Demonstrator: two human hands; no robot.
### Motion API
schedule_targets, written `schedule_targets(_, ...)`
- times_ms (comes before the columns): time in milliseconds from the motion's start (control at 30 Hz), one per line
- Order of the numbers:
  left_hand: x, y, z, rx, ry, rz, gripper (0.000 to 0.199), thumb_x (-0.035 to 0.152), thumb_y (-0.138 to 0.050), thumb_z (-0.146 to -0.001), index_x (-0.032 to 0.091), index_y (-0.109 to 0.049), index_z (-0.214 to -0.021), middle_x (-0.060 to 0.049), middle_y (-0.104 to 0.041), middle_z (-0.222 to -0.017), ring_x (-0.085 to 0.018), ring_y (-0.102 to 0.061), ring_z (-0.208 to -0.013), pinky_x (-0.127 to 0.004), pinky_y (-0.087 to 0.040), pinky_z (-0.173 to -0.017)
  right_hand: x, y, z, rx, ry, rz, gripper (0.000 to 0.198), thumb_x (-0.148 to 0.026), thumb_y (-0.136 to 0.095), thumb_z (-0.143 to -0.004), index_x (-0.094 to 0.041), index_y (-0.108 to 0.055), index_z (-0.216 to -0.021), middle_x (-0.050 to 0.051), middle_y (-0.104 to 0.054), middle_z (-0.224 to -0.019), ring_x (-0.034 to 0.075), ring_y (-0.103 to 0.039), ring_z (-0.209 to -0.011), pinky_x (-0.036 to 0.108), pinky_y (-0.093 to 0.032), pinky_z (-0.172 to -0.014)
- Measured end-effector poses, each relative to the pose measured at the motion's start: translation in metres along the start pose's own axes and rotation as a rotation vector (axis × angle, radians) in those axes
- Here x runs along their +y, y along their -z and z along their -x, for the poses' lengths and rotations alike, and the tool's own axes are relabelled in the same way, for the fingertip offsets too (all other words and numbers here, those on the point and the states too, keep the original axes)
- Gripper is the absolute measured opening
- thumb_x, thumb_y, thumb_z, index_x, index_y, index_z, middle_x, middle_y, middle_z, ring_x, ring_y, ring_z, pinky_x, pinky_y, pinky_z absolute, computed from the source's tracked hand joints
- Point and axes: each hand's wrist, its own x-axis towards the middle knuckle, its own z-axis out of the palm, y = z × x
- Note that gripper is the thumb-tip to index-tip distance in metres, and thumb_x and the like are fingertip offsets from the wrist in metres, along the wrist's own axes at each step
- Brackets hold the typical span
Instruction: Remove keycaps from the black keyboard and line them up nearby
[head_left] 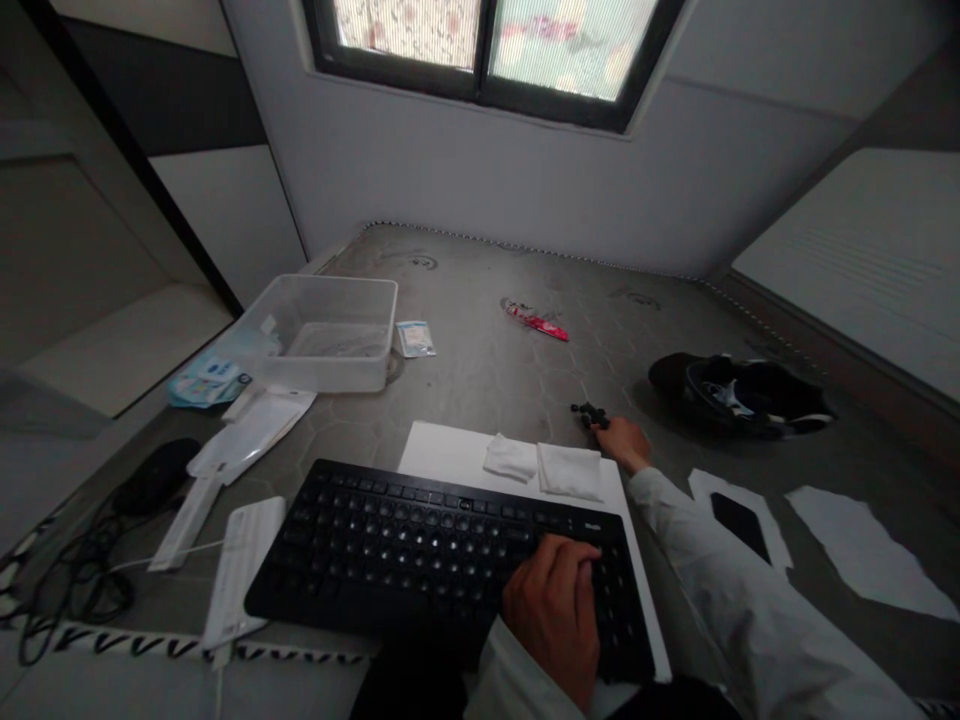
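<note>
A black keyboard (405, 545) with glinting keys lies at the near middle, partly over a white board (442, 447). The left hand (553, 605) rests on its right side, fingers bent (whether they grip anything, I cannot tell). The right hand (624, 443) pinches a small black object (591, 413). One clear box (330, 375) stands at left, contents unclear. Two white cloths, one (511, 458) left of the other (570, 471), lie on the board.

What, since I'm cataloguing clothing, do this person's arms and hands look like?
The sleeves are long and pale, off-white or light grey in this dim light, creased, with no visible markings. The left hand and right hand are bare: no gloves.
</note>
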Motion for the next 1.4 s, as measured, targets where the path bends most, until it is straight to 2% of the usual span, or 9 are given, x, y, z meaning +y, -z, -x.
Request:
schedule_targets(233, -0.001, -0.001, -0.001, -0.009, 0.003, -0.009, 0.022, 0.014, -0.047, -0.09, 0.029, -0.062, -0.096, 0.002, -0.069, -0.092, -0.017, -0.067, -0.078, -0.029, -0.049, -0.066, -0.003, -0.002, 0.002, -0.088, -0.04, 0.141, 0.045, -0.049, -0.06, -0.08, -0.014, -0.074, -0.105, 0.023, -0.07, -0.106, 0.037, -0.066, -0.098, 0.044, -0.05, -0.078)
schedule_targets(600, -0.001, -0.004, 0.002, 0.032, 0.002, -0.023, 0.025, 0.014, -0.044, -0.091, 0.029, -0.064, -0.095, 0.003, -0.069, -0.092, -0.015, -0.065, -0.076, -0.026, -0.047, -0.066, -0.012, 0.003, 0.01, -0.116, -0.051, 0.194, 0.047, -0.049, -0.053, -0.085, -0.016, -0.071, -0.113, 0.02, -0.068, -0.112, 0.035, -0.065, -0.103, 0.041, -0.051, -0.08)
schedule_targets(1033, 0.001, -0.001, 0.0, 0.032, -0.012, -0.011, 0.026, 0.013, -0.045, -0.09, 0.029, -0.064, -0.096, 0.003, -0.069, -0.091, -0.015, -0.066, -0.076, -0.026, -0.047, -0.066, -0.01, 0.006, 0.011, -0.08, -0.069, 0.199, 0.048, -0.051, -0.053, -0.085, -0.012, -0.073, -0.106, 0.022, -0.069, -0.108, 0.035, -0.067, -0.099, 0.038, -0.052, -0.075)
schedule_targets(1400, -0.002, -0.004, 0.002, 0.017, -0.006, -0.019, 0.024, 0.015, -0.044, -0.092, 0.03, -0.063, -0.098, 0.003, -0.069, -0.092, -0.015, -0.066, -0.078, -0.026, -0.048, -0.067, -0.01, 0.003, 0.01, -0.071, -0.055, 0.131, 0.048, -0.052, -0.056, -0.084, -0.012, -0.073, -0.105, 0.023, -0.069, -0.107, 0.033, -0.066, -0.102, 0.037, -0.051, -0.078)
